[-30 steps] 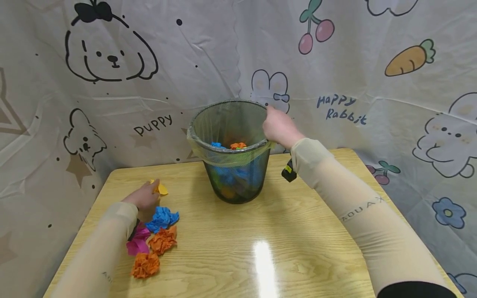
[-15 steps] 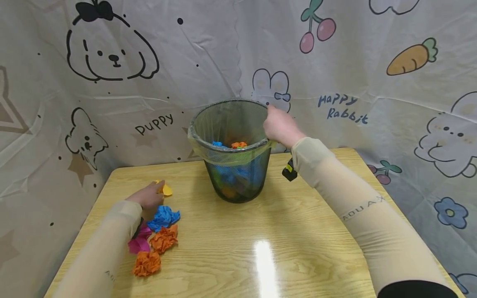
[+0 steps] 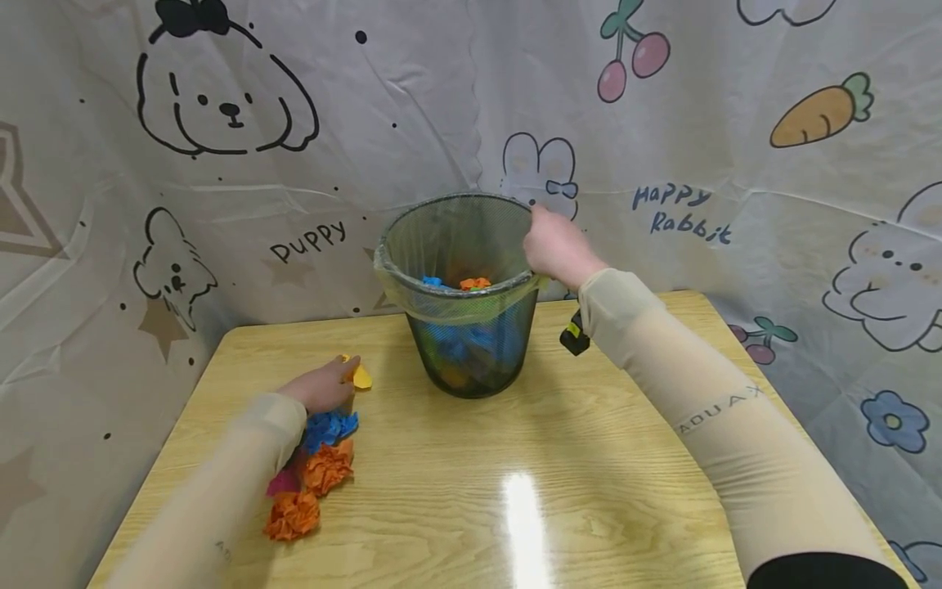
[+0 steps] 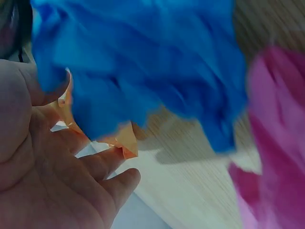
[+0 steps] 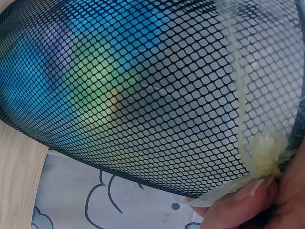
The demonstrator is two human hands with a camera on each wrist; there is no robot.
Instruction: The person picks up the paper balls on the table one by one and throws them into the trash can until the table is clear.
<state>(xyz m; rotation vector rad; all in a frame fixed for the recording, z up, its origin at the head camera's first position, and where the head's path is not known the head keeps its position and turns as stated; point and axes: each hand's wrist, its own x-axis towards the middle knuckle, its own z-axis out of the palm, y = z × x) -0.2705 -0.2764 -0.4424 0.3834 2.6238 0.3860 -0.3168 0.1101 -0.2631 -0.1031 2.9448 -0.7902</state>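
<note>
My left hand [image 3: 322,388] holds a crumpled yellow paper [image 3: 361,376] at its fingertips, low over the table's left half. In the left wrist view, fingers curl around that yellow paper [image 4: 125,140], partly hidden by a blue crumpled paper [image 4: 143,62]. Beneath the wrist lie the blue paper, a pink paper [image 3: 284,481] mostly covered by the sleeve, and two orange crumpled papers [image 3: 329,466]. A black mesh wastebasket [image 3: 471,352] with a yellowish liner [image 3: 441,304] stands upright at the back. My right hand [image 3: 561,245] grips its right rim and the liner, fingers partly hidden.
Blue and orange crumpled papers [image 3: 474,284] lie inside the basket. The wooden table [image 3: 603,474] reaches back to a cloth backdrop [image 3: 412,82] printed with cartoons. A black device [image 3: 575,334] is attached at the right wrist.
My left hand has moved right toward the basket, carrying the yellow paper along. Its forearm now covers more of the pink paper. My right hand keeps its grip on the rim.
</note>
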